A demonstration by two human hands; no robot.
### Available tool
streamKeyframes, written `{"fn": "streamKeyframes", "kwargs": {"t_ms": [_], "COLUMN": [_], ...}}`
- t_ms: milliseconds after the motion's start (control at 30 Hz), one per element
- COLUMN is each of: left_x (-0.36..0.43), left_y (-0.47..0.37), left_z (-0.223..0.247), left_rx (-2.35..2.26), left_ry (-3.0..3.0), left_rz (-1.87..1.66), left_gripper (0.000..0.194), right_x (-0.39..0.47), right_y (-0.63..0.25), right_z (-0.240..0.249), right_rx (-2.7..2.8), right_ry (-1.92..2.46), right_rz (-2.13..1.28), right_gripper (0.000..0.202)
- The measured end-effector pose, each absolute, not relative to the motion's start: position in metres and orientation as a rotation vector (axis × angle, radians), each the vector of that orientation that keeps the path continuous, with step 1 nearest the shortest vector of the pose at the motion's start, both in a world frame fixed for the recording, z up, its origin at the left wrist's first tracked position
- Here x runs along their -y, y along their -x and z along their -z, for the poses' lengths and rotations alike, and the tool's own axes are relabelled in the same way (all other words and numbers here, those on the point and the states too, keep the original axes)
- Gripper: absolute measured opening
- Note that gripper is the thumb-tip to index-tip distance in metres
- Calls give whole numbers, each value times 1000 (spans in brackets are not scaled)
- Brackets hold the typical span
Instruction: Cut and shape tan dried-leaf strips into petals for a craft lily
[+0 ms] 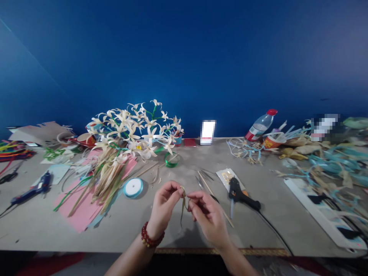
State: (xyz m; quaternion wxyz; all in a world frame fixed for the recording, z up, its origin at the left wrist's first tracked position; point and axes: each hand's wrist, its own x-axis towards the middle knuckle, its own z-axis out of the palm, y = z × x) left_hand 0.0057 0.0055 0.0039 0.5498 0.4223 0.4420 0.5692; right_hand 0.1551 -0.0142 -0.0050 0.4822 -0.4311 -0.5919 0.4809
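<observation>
My left hand [166, 207], with a dark red bead bracelet at its wrist, is closed in a pinch on a thin greenish-brown strip [183, 211], perhaps dried leaf or husk. The strip's lower end dangles below the fingertips. Just to the right, my right hand [208, 216] has its thumb and fingers pressed together close to the strip. What lies between those fingertips is too small to make out. A ribbon spool [133, 188] with a white centre and blue rim lies left of my hands. Beyond my right hand rest a thin wooden stick [207, 183] and a black glue gun [240, 193].
White artificial flowers [149, 132] stand at the back, with dried husks [110, 180] on pink paper [82, 212]. A blue glue gun [36, 189] lies left. To the right are a bottle [260, 124], a power strip [319, 214] and tangled blue ribbon [336, 163].
</observation>
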Motion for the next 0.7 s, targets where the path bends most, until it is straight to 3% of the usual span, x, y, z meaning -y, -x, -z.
{"fn": "streamKeyframes", "kwargs": {"t_ms": [400, 700], "left_x": [-4, -5], "left_y": [-6, 0], "left_z": [-7, -3], "left_rx": [-1175, -1222], "left_ry": [-1195, -1462], "left_rz": [-1351, -1284], "left_gripper": [19, 17], "right_x": [9, 4], "right_y": [-157, -161], "right_z": [2, -6], "right_rx": [1425, 1787], "right_ry": [1037, 1137], "right_rz": [-1249, -730], "right_gripper": [22, 19]}}
